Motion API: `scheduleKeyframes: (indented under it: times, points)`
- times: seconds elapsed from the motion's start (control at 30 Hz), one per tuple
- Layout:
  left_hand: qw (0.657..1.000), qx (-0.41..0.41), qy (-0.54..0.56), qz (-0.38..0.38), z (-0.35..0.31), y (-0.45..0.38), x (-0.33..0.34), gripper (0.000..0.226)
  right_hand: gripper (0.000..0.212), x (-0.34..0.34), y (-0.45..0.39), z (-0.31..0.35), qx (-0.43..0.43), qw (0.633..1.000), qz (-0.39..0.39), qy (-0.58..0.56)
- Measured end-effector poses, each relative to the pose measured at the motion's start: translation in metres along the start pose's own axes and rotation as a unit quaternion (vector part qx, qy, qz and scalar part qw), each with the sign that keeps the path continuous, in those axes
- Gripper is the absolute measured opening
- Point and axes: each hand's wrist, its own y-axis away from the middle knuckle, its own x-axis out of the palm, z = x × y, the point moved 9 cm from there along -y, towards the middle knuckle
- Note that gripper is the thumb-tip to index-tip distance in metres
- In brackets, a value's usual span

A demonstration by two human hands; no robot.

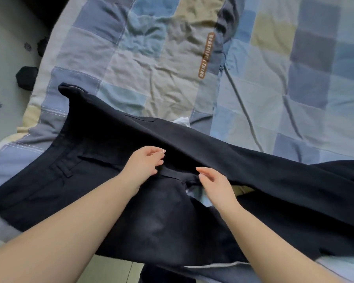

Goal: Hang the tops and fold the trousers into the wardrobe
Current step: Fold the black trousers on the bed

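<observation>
Dark navy trousers (114, 139) lie spread across the near part of the bed, waistband to the left, legs running off to the right. My left hand (145, 164) hovers over the crotch area with fingers loosely curled, holding nothing. My right hand (215, 184) is just to its right, fingers extended and relaxed above the fabric at the fork of the legs. A strip of bedcover shows between the two legs there. No tops or hangers are visible.
The bed carries a patchwork quilt (294, 88) in blue, grey and beige squares with an orange label (206, 56). A dark cord (243, 107) runs across the quilt. Pale floor (4, 58) at left has dark items (27, 77) beside the bed edge.
</observation>
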Motion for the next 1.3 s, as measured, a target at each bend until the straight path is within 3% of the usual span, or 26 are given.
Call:
scheduleKeyframes:
  times: [0.1, 0.17, 0.3, 0.4, 0.47, 0.57, 0.63, 0.77, 0.93, 1.1, 1.23, 1.3]
  points:
    - [0.999, -0.02, 0.026, 0.042, -0.005, 0.0, 0.049, 0.016, 0.024, -0.04, -0.001, -0.058, 0.11, 0.985, -0.033, -0.126]
    - [0.998, -0.019, 0.044, 0.045, -0.009, -0.006, 0.069, 0.026, 0.021, -0.061, -0.004, -0.086, 0.152, 0.956, -0.066, -0.241]
    - [0.999, 0.011, 0.015, -0.041, -0.022, -0.017, 0.067, 0.047, 0.028, -0.106, -0.001, -0.109, 0.168, 0.887, -0.214, -0.374]
    - [0.993, 0.069, -0.022, -0.09, -0.05, -0.024, 0.056, 0.048, 0.032, -0.142, 0.007, -0.09, 0.115, 0.901, -0.295, -0.297]
    - [0.99, 0.096, -0.032, -0.102, -0.073, -0.034, 0.052, 0.048, 0.033, -0.164, -0.006, -0.065, 0.072, 0.914, -0.293, -0.27]
    - [0.986, 0.13, -0.043, -0.1, -0.115, -0.055, 0.059, 0.052, 0.035, -0.2, -0.049, -0.014, -0.012, 0.946, -0.231, -0.226]
    - [0.984, 0.145, -0.048, -0.097, -0.137, -0.065, 0.068, 0.059, 0.045, -0.21, -0.075, 0.022, -0.075, 0.98, -0.151, -0.109]
    - [0.982, 0.15, -0.096, -0.06, -0.146, -0.065, 0.125, 0.055, 0.049, -0.228, -0.085, 0.033, -0.128, 0.986, -0.089, 0.062]
    - [0.974, 0.13, -0.177, 0.046, -0.105, -0.024, 0.239, 0.035, 0.036, -0.26, -0.042, -0.057, -0.1, 0.986, -0.076, 0.105]
    - [0.962, 0.072, -0.209, 0.162, -0.05, 0.022, 0.362, 0.03, 0.027, -0.34, 0.016, -0.194, -0.006, 0.966, -0.181, 0.187]
    - [0.955, 0.025, -0.213, 0.204, -0.015, 0.045, 0.446, 0.048, 0.047, -0.389, 0.05, -0.284, 0.107, 0.942, -0.176, 0.264]
    - [0.961, -0.004, -0.179, 0.213, -0.006, 0.057, 0.49, 0.054, 0.063, -0.407, 0.055, -0.314, 0.115, 0.939, -0.158, 0.283]
